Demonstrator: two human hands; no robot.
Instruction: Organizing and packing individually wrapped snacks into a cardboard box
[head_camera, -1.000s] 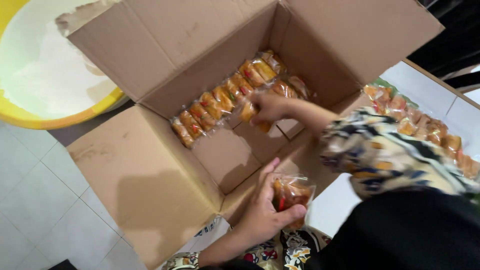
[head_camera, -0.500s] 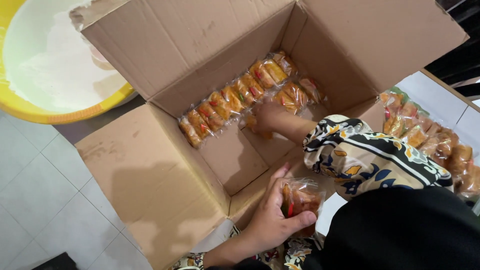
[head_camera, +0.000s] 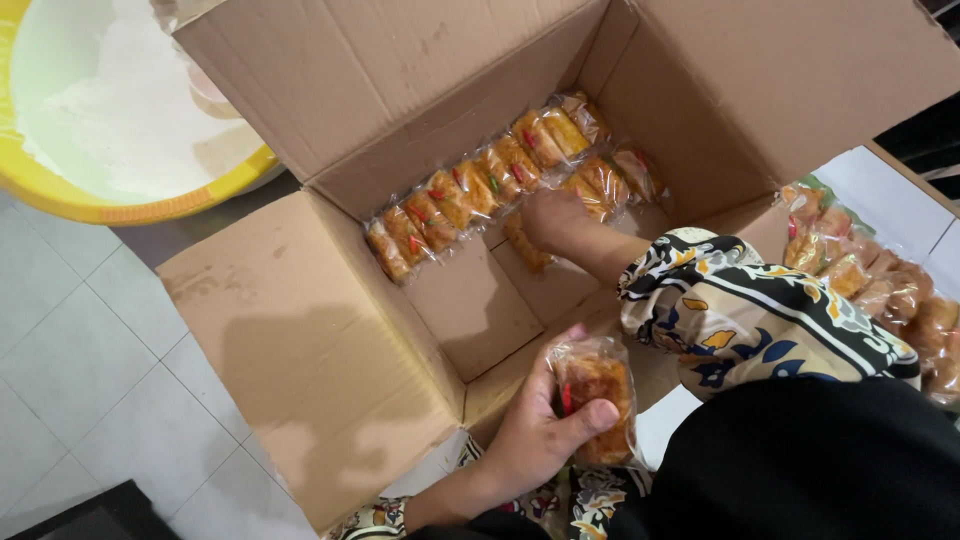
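An open cardboard box (head_camera: 300, 330) lies on the floor with its flaps spread. Inside, clear-wrapped fried snack packs (head_camera: 470, 190) stand in a row along the far wall. My right hand (head_camera: 552, 217), in a patterned sleeve, reaches down into the box and presses a snack pack (head_camera: 524, 250) onto the bottom beside the row. My left hand (head_camera: 540, 440) stays outside the near wall of the box, gripping another wrapped snack pack (head_camera: 598, 395).
A yellow basin (head_camera: 110, 200) with white powder sits at the upper left. More wrapped snack packs (head_camera: 870, 270) are piled on a white surface at the right. Grey floor tiles (head_camera: 90, 380) show at the lower left.
My right hand has gone deeper into the box, lowering its pack to the bottom. The left hand with its pack has stayed near the box's near wall.
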